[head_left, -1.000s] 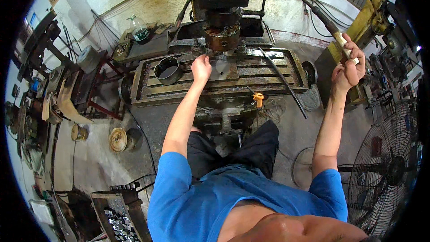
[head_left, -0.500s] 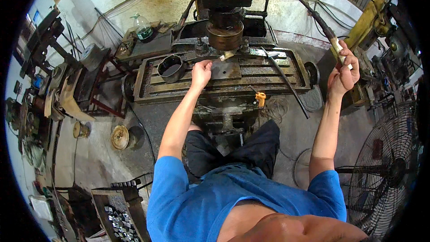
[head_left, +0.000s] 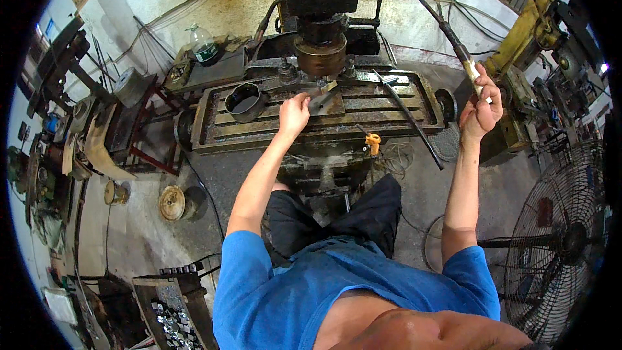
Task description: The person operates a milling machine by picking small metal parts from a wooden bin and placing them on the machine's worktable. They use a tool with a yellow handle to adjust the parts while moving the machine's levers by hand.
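Observation:
My left hand (head_left: 295, 115) is closed in front of the cutter head, its fingertips at the near end of a dark flat strip (head_left: 321, 102) that it seems to pinch. A small pale piece (head_left: 332, 85) shows at the strip's far end; its kind is too small to tell. Above them hangs the round brown cutter head (head_left: 321, 55) of a milling machine. Its slotted worktable (head_left: 259, 128) spans the space before me. At the right, my raised right hand (head_left: 481, 105) wraps round the pale grip (head_left: 472, 72) of the machine's long dark lever (head_left: 453, 40).
A dark pot of liquid (head_left: 245, 102) stands on the worktable, left of my left hand. A long bar (head_left: 411, 120) leans across its right side, near an orange tool (head_left: 372, 142). A large fan (head_left: 570, 240) is at my right; a box of metal pieces (head_left: 175, 317) sits lower left.
My left hand has drawn slightly nearer and to the right, and the dark strip now shows at its fingertips. My right hand and the lever grip have shifted a little left and down.

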`<state>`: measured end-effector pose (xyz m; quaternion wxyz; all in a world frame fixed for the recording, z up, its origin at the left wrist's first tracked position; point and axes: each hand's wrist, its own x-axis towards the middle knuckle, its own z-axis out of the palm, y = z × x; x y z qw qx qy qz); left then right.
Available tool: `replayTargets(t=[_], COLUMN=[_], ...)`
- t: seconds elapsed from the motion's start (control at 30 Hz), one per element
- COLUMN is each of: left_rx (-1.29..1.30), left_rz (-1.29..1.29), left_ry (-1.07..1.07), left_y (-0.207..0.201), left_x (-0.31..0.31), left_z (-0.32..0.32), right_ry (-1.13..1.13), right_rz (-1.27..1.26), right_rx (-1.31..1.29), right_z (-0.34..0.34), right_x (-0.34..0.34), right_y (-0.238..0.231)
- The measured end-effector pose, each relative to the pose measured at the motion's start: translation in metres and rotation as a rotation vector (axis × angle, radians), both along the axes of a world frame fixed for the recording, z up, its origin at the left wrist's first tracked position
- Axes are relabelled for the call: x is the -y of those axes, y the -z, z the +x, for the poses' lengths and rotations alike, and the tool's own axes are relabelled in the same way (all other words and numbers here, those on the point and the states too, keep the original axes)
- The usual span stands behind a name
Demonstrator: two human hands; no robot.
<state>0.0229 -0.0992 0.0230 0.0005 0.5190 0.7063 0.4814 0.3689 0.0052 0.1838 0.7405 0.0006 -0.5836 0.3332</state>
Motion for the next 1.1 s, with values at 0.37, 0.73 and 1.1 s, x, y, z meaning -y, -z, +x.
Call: replayTargets(t=[0.37, 0.73, 1.1], left_rx=[0.074, 0.009, 0.0], left_rz=[-0.063, -0.03, 0.017], left_ry=[0.038, 0.043, 0.044], left_y=[0.008, 0.0, -0.003], left_x=[0.0, 0.013, 0.002], left_z=[-0.001, -0.001, 0.003], right_ry=[-0.023, 0.069, 0.098], right_rz=[0.015, 0.044, 0.149], right_rx=[-0.016, 0.015, 0.048], right_z=[0.0, -0.001, 0.004], right_x=[-0.005, 0.003, -0.01], right_y=[0.01, -0.023, -0.049])
